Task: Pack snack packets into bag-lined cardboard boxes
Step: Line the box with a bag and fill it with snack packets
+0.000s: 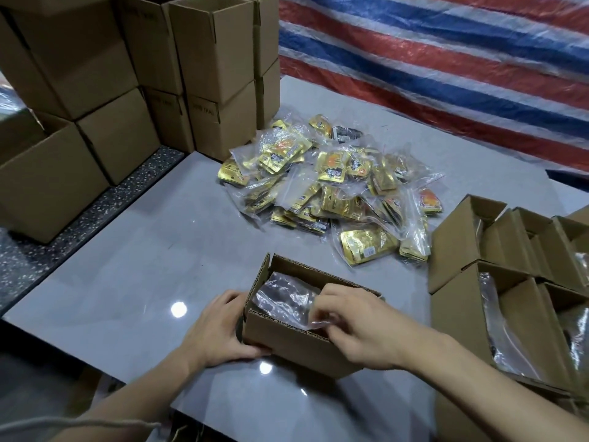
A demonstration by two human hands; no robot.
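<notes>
Open box [287,342] sits nr front edge of worktop [143,250], mid. L hand [220,330] grips its left wall; R hand [357,330] pinches clear bag [287,298] at box's near rim. Snack packets [334,186] piled twd far edge; lined boxes [459,237] at right edge.

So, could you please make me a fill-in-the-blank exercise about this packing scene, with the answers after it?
1. The right hand pinches the clear plastic ____ inside the open box.
2. The left hand holds this box on its ____ side.
3. The snack packets lie in a pile on the ____ table.
4. The tarp behind has red, white and ____ stripes.
Missing words: bag; left; grey; blue.
</notes>
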